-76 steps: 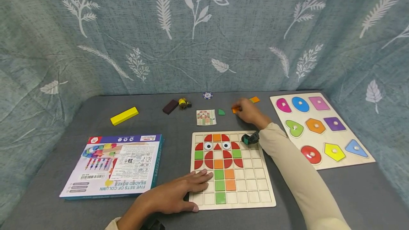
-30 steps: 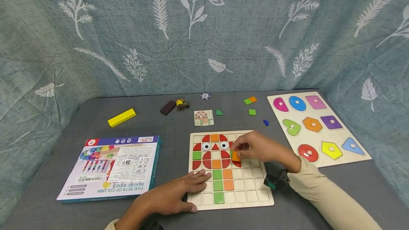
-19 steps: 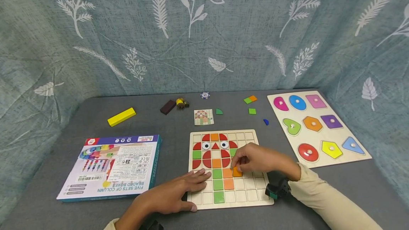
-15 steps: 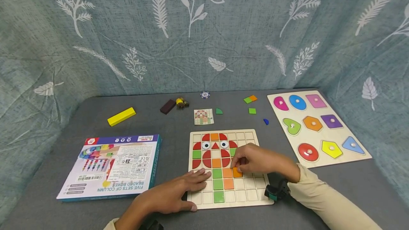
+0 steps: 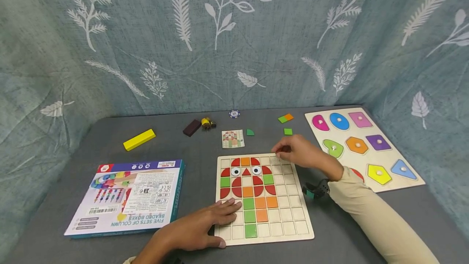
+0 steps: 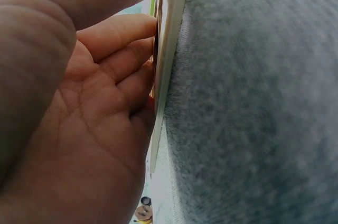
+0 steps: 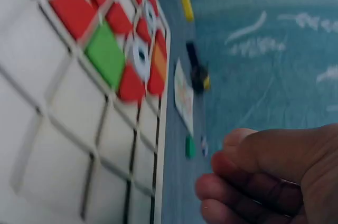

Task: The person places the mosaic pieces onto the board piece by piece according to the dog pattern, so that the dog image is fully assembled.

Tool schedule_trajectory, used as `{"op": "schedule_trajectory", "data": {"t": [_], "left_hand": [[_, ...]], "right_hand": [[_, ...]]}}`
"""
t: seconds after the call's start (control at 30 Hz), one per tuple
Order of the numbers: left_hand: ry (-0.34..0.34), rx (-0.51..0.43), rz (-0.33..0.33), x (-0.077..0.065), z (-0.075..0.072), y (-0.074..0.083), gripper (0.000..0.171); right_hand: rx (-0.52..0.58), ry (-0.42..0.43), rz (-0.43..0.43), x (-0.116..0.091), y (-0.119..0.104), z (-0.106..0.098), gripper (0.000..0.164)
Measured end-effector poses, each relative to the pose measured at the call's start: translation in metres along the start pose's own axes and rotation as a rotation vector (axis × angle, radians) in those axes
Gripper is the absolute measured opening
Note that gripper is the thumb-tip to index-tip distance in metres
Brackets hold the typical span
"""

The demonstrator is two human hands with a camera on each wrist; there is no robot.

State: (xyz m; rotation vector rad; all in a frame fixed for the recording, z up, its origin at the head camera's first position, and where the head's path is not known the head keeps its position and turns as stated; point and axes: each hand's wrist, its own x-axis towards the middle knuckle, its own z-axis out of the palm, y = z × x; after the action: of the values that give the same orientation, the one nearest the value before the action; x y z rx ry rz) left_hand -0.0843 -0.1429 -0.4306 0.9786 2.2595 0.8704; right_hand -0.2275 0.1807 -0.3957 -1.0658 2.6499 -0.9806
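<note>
The wooden grid board [image 5: 293, 214] lies in the middle of the table and bears a mosaic of red, orange and green tiles with two eye pieces [image 5: 256, 170]. My left hand [image 5: 196, 223] rests with fingers spread on its lower left corner; in the left wrist view, the thumb is at the board's edge. My right hand [image 5: 302, 152] hovers over the upper right corner, fingers loosely bent and holding nothing. An orange square tile [image 5: 272, 202] sits right of another orange tile [image 5: 260, 203]. Beyond the hand lie a green square tile [image 5: 288, 131] and a green-and-orange pair [image 5: 286, 118].
A pattern card [image 5: 232, 138] and a green quarter-round piece [image 5: 250, 132] lie behind the board. To the right is a knobbed shape puzzle [image 5: 327, 115]; to the left, a flat box [image 5: 124, 199]. A yellow block [image 5: 139, 139], dark block [image 5: 192, 128], small figure [image 5: 207, 123] and chip [image 5: 234, 113] stand farther back.
My right hand brought an orange tile from the back to the board, set it in a cell right of the orange column, let go and moved back up and away. The left hand stayed put.
</note>
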Motion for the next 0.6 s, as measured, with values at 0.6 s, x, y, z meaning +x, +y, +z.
{"op": "schedule_trajectory", "data": {"t": [0.6], "left_hand": [[-0.001,-0.024,-0.007,-0.002,0.001,-0.002,0.064]], "right_hand": [[-0.091,0.288,0.112,0.033,0.075,-0.031,0.02]]}}
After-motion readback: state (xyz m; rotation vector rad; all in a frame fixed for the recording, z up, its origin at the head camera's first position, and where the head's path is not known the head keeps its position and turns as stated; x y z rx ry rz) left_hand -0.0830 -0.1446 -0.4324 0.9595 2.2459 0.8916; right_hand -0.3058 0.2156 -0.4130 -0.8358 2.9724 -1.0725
